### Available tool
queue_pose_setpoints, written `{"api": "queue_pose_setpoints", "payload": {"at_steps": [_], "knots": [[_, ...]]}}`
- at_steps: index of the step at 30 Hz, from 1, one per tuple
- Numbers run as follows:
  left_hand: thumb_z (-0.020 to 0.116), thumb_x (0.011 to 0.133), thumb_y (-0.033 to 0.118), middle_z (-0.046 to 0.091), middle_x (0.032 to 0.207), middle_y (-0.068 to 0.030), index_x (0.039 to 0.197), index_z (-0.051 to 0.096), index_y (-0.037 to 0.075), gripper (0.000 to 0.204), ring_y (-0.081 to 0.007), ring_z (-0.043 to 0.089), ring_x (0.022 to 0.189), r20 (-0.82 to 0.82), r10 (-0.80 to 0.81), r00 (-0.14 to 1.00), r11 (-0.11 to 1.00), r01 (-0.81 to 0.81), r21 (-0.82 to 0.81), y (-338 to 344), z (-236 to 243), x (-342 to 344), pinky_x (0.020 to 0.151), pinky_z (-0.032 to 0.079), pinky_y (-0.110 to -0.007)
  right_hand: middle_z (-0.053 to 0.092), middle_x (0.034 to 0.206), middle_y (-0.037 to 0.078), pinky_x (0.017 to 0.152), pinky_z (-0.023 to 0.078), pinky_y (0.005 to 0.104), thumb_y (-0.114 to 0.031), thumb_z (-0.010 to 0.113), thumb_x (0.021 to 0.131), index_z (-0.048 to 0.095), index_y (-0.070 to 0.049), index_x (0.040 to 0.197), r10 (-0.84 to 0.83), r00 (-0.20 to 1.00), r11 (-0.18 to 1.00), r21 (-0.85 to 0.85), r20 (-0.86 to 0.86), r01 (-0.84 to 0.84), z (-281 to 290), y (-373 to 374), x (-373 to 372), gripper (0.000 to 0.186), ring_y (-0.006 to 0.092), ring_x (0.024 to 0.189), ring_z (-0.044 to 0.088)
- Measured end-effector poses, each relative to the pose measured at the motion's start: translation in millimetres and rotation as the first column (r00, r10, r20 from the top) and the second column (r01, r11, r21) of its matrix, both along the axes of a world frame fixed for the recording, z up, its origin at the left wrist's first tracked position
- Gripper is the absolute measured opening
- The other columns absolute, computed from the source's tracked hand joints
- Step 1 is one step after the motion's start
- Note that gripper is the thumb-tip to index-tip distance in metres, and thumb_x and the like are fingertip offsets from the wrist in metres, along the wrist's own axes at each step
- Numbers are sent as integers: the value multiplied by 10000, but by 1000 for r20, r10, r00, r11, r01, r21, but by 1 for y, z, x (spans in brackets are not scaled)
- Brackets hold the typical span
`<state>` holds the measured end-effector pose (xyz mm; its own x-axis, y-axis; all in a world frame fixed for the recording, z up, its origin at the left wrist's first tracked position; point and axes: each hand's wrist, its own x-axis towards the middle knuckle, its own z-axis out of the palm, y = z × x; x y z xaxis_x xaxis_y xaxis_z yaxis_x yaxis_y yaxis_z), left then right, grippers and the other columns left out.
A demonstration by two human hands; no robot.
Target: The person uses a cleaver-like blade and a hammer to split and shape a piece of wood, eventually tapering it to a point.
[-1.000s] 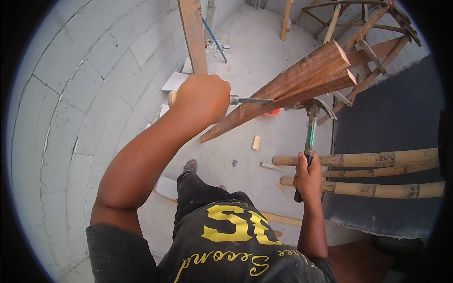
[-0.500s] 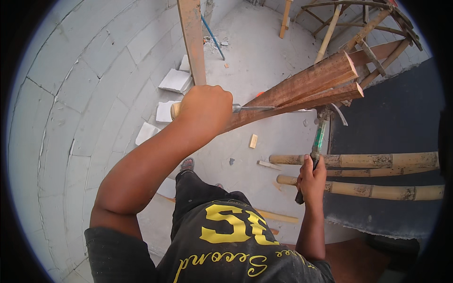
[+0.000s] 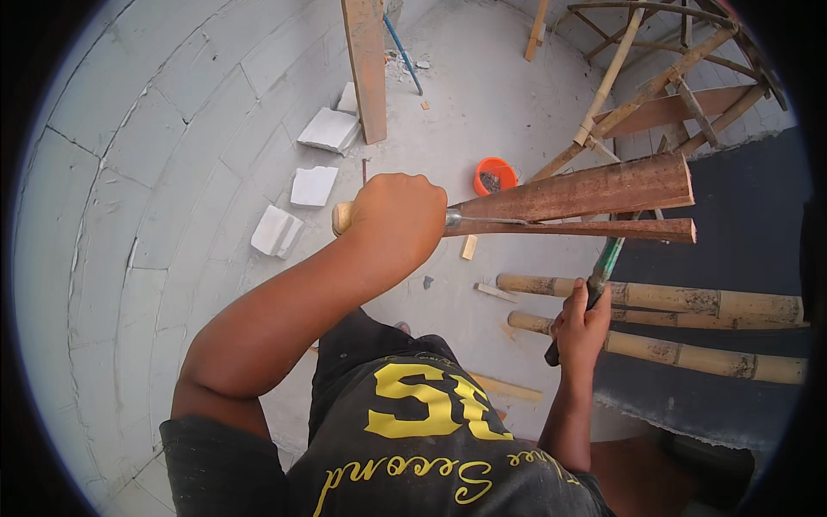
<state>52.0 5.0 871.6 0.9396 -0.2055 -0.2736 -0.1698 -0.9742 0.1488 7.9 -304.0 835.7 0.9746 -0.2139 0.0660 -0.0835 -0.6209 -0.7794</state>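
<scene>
Split timber (image 3: 594, 191): I log left grip (image 3: 398, 220) fisted round chisel (image 3: 453, 218), right grip (image 3: 583, 323) clasping hammer (image 3: 609, 258); timber swung to three o'clock.

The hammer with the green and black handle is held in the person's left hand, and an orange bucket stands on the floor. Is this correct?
Not quite: the head view shows the hammer in the person's right hand. The rest is right: its handle is green and black, and the orange bucket stands on the floor.
</scene>
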Motion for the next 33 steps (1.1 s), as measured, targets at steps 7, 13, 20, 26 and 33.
{"api": "queue_pose_setpoints", "payload": {"at_steps": [7, 13, 20, 26, 33], "knots": [[743, 737, 94, 735, 807, -153, 839, 744, 27, 121, -285, 745, 746, 33, 56, 998, 998, -56, -8, 12, 6, 7, 674, 588, -377, 403, 623, -6, 344, 319, 235, -230, 483, 1080, 410, -50, 967, -294, 903, 912, 376, 313, 166, 69, 16, -14, 225, 59, 414, 362], [741, 744, 101, 735, 838, -165, 834, 742, 22, 120, -280, 746, 781, 61, 45, 997, 999, -46, 25, 15, 3, 11, 674, 588, -380, 460, 636, -17, 406, 338, 253, -198, 542, 1052, 509, -52, 1091, 52, 992, 996, 79, -119, -43, -33, 1, -18, 154, 62, 455, 412], [750, 741, 117, 726, 813, -154, 812, 745, 29, 113, -289, 742, 761, 54, 85, 995, 995, -88, 45, 22, 4, 8, 673, 588, -383, 420, 617, -9, 368, 336, 242, -224, 510, 1072, 442, -63, 1011, -249, 902, 917, 386, 353, 102, 41, 17, -13, 185, 60, 420, 386], [737, 746, 95, 732, 826, -151, 840, 752, 32, 115, -297, 741, 765, 45, 99, 994, 994, -101, 46, 25, 4, 9, 671, 589, -389, 413, 601, -41, 366, 336, 250, -203, 534, 1062, 450, -85, 1046, 93, 988, 994, -38, -127, -98, -42, 3, -8, 146, 51, 411, 384], [732, 752, 88, 731, 840, -156, 870, 749, 28, 134, -299, 742, 794, 9, 131, 991, 990, -131, 59, 28, 5, 6, 693, 591, -397, 425, 620, -10, 398, 371, 241, -202, 519, 1064, 451, -43, 1075, -198, 931, 915, 398, 306, 63, 34, 40, -10, 174, 56, 443, 397]]}}
